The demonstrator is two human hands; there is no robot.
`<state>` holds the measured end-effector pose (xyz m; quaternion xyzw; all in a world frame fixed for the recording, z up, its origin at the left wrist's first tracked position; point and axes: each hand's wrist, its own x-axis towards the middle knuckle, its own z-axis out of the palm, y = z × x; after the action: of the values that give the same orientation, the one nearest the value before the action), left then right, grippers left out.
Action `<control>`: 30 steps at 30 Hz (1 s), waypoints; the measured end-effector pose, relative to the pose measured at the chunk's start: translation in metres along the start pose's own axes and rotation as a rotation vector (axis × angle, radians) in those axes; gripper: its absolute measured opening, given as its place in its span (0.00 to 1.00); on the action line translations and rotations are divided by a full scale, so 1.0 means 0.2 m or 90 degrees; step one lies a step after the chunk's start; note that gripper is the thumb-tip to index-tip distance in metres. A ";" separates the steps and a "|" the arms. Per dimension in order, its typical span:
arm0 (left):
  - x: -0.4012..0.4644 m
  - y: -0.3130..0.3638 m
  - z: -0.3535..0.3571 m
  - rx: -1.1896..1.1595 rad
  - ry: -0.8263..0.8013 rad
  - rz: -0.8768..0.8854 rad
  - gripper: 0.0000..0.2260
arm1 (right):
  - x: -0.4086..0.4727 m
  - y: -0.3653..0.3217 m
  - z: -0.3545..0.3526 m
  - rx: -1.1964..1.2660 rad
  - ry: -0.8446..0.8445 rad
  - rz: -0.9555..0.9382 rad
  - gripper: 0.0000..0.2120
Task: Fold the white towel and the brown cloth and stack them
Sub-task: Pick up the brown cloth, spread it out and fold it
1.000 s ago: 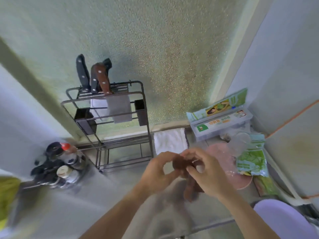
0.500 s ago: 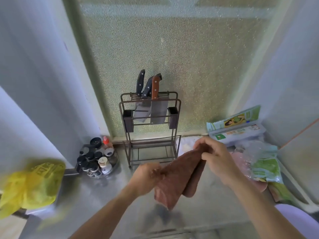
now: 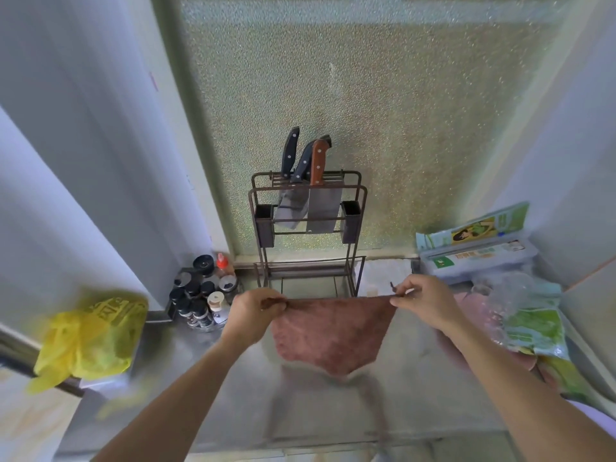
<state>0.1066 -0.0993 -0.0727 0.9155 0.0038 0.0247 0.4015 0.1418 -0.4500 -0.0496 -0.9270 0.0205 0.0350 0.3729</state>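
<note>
The reddish-brown terry cloth (image 3: 331,335) hangs spread in the air above the grey metal surface (image 3: 416,388), stretched taut along its top edge between the two hands. The left hand (image 3: 255,311) pinches its upper left corner and the right hand (image 3: 425,300) pinches its upper right corner, fingers closed on the fabric. Behind the right hand, what seems to be the folded white towel (image 3: 383,273) lies flat on the surface beside the dark metal knife rack (image 3: 306,228).
</note>
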 end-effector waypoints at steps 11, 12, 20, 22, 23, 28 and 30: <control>-0.19 -0.13 0.02 -0.022 -0.024 0.025 0.09 | -0.14 0.25 0.14 -0.007 -0.048 -0.056 0.14; -0.23 -0.18 0.07 -0.018 -0.050 0.014 0.10 | -0.17 0.31 0.19 -0.011 -0.070 -0.036 0.14; -0.43 -0.54 0.46 -0.013 -0.212 -0.131 0.24 | -0.32 0.72 0.54 -0.022 -0.187 0.092 0.15; -0.42 -0.60 0.53 -0.012 -0.213 -0.162 0.24 | -0.30 0.76 0.59 -0.020 -0.191 0.101 0.14; -0.41 -0.63 0.55 -0.010 -0.209 -0.181 0.22 | -0.27 0.77 0.61 -0.021 -0.186 0.101 0.13; -0.22 -0.68 0.64 -0.011 -0.118 -0.274 0.13 | -0.03 0.79 0.73 -0.031 -0.142 0.109 0.09; -0.11 -0.70 0.68 -0.015 -0.087 -0.307 0.09 | 0.09 0.79 0.78 -0.019 -0.114 0.128 0.08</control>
<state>0.0925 -0.1054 -0.2677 0.8829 0.1944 -0.1339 0.4060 0.1410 -0.4560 -0.2714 -0.9189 0.0797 0.1549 0.3541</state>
